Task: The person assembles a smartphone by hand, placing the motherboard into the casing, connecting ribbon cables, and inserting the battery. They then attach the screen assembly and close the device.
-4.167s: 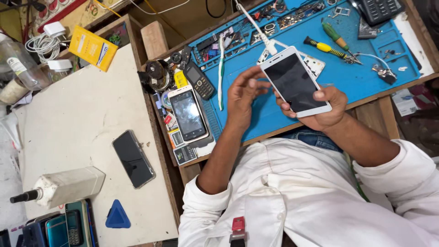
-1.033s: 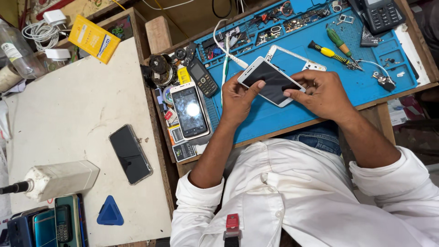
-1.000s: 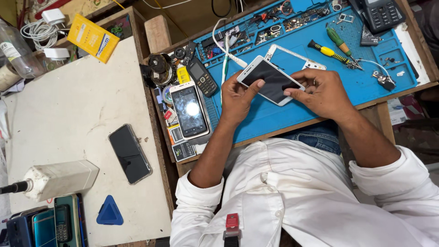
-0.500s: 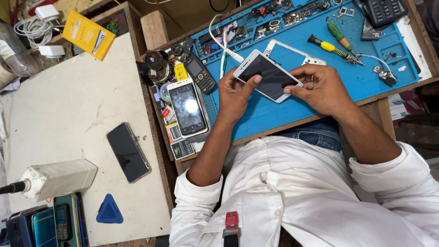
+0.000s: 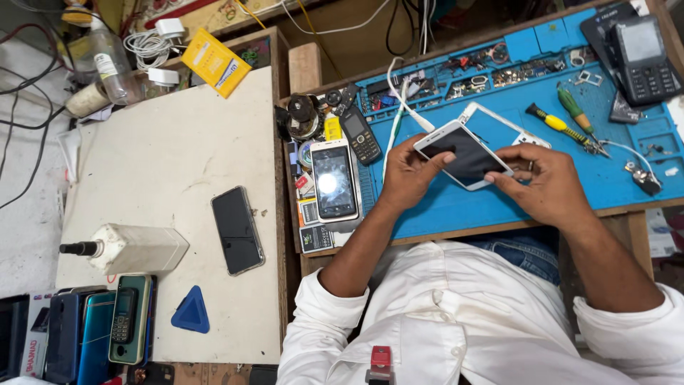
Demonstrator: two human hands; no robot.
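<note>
Head view looks straight down on a person in a white shirt working over a blue silicone repair mat with small moulded compartments along its far edge. Both hands hold a white-framed smartphone with a dark screen just above the mat, tilted so the screen faces up toward the camera. The left hand grips the phone's upper-left end, fingers curled around its edge with the thumb lying on the glass, which steadies it. The right hand meets the lower-right corner, thumb and fingertips pressed together at the frame as if pinching it; a ring shows on one finger. Just behind the phone a thin white rectangular frame lies flat on the mat. A green-and-yellow-handled screwdriver rests nearby, within easy reach. Left of the mat, a second white phone with a lit screen lies face up, and a black smartphone lies well apart on the pale board.
</note>
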